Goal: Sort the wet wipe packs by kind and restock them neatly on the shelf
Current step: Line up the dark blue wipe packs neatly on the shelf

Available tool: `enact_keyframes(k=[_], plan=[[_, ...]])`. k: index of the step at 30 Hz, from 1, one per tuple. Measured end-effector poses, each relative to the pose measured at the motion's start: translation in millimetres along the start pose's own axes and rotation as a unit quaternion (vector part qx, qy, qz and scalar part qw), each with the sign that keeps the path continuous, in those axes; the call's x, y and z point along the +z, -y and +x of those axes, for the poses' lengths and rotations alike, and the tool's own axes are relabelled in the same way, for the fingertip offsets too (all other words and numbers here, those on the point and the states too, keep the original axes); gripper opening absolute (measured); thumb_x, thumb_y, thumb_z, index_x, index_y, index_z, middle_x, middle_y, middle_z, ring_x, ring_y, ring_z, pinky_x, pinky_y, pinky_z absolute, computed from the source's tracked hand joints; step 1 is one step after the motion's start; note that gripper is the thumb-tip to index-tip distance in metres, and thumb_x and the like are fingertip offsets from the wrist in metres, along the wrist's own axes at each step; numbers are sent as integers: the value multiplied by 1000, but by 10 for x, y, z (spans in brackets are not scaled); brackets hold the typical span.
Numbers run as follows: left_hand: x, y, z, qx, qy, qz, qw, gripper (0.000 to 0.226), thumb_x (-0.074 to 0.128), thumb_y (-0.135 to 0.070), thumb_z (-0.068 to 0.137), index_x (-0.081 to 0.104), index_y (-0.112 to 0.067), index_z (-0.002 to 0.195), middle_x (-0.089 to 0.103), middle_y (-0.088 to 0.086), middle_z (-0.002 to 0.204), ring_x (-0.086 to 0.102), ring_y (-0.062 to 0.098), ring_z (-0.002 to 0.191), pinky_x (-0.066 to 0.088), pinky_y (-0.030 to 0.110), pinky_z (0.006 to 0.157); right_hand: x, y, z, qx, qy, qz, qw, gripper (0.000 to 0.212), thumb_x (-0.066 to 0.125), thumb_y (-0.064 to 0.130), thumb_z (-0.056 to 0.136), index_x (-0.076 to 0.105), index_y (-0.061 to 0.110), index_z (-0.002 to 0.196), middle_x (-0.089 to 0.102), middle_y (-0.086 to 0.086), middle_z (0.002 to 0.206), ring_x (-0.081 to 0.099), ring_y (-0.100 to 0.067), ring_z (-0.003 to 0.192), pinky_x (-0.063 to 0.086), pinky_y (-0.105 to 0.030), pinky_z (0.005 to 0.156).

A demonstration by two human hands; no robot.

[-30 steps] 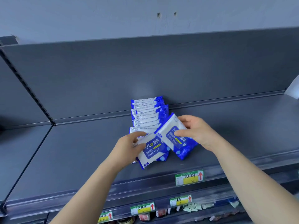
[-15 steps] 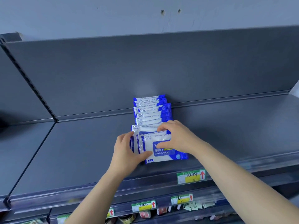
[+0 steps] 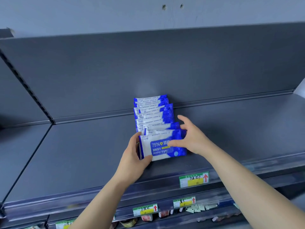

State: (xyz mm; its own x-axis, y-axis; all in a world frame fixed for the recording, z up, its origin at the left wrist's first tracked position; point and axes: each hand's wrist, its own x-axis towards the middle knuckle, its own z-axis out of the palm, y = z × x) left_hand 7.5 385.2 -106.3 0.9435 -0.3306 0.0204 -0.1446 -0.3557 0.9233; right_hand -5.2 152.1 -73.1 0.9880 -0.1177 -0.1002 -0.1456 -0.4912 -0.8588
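Note:
A row of blue and white alcohol wipe packs (image 3: 152, 113) stands on edge on the dark grey shelf (image 3: 82, 154), running from the back panel toward the front. The front pack (image 3: 159, 152) faces me with "75% Alcohol Wipes" printed on it. My left hand (image 3: 132, 157) grips its left edge, thumb on the lower front corner. My right hand (image 3: 193, 139) holds its right end, thumb lying across the front face and fingers spread behind the top right corner, index finger raised.
The shelf stretches bare to the left and right of the row. A green and yellow price label (image 3: 194, 179) sits on its front rail. Below, another shelf holds small goods (image 3: 198, 208) and more labels. A white object (image 3: 301, 90) shows at the right edge.
The two loose packs held tilted in front of the row have been stood upright and pushed back against it. My right hand slid from the pack's top to its right end.

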Motion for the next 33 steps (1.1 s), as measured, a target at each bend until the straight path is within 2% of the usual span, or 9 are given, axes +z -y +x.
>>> enact_keyframes(k=[5, 8, 12, 15, 19, 23, 25, 29, 33], plan=[[-8, 3, 27, -7, 8, -1, 1000, 64, 75, -20, 82, 35, -44, 125, 43, -21, 130, 48, -9, 118, 50, 16, 89, -1, -75, 15, 40, 53, 29, 997, 106, 87, 29, 65, 20, 30, 148, 52, 13, 135, 59, -5, 110, 51, -32, 94], [-25, 30, 54, -8, 41, 97, 994, 56, 73, -40, 80, 34, -41, 122, 36, -17, 126, 44, 3, 122, 51, 30, 95, 34, -141, -41, 22, 130, 30, 991, 84, 83, 28, 72, 30, 41, 135, 57, 16, 130, 61, -1, 109, 54, -35, 93], [-7, 75, 99, 39, 76, 197, 977, 66, 54, -61, 82, 22, -40, 135, 46, -22, 131, 45, 4, 121, 27, 43, 114, 57, -145, -47, -24, 177, -11, 984, 92, 81, 32, 74, 18, 47, 139, 40, 16, 142, 45, -3, 128, 45, -39, 105], [-42, 78, 91, 49, 117, 214, 969, 74, 61, -68, 73, 11, -55, 126, 42, -35, 127, 44, -2, 121, 14, 33, 114, 57, -176, -36, -10, 172, -28, 985, 92, 83, 39, 70, 20, 50, 136, 39, 16, 143, 46, -4, 127, 46, -40, 103], [-117, 46, 264, 32, 53, 204, 977, 71, 73, -55, 72, 28, -45, 126, 51, -30, 125, 53, 2, 113, 30, 41, 110, 138, -105, 48, -1, 117, -22, 993, 76, 81, 34, 74, 29, 52, 125, 50, 17, 134, 54, -1, 115, 50, -34, 97], [-139, -82, 355, 13, 37, 165, 986, 70, 77, -40, 74, 31, -45, 126, 54, -29, 123, 58, 5, 109, 47, 43, 97, 159, -33, 170, -15, 60, -34, 998, 115, 83, 45, 65, 3, 45, 147, 42, 20, 143, 53, -4, 121, 49, -39, 99], [-109, -91, 299, 26, 34, 173, 984, 72, 76, -36, 77, 28, -41, 131, 53, -32, 121, 59, 3, 105, 47, 41, 97, 161, -36, 124, -21, 59, -50, 997, 116, 81, 40, 72, -7, 46, 148, 37, 23, 145, 51, -3, 122, 48, -31, 97], [-92, -41, 235, 47, 24, 215, 975, 68, 75, -41, 78, 32, -33, 130, 55, -27, 122, 58, 6, 104, 47, 39, 94, 165, -108, 33, -24, 42, -58, 997, 109, 80, 39, 74, 0, 46, 148, 36, 22, 147, 50, 1, 119, 49, -18, 85], [-118, -41, 205, 64, -14, 255, 965, 74, 74, -48, 75, 35, -30, 135, 50, -12, 130, 51, 13, 115, 44, 36, 97, 167, -46, -25, -39, -5, -88, 995, 109, 81, 44, 70, 6, 41, 149, 32, 18, 149, 42, -2, 128, 46, -28, 98]])
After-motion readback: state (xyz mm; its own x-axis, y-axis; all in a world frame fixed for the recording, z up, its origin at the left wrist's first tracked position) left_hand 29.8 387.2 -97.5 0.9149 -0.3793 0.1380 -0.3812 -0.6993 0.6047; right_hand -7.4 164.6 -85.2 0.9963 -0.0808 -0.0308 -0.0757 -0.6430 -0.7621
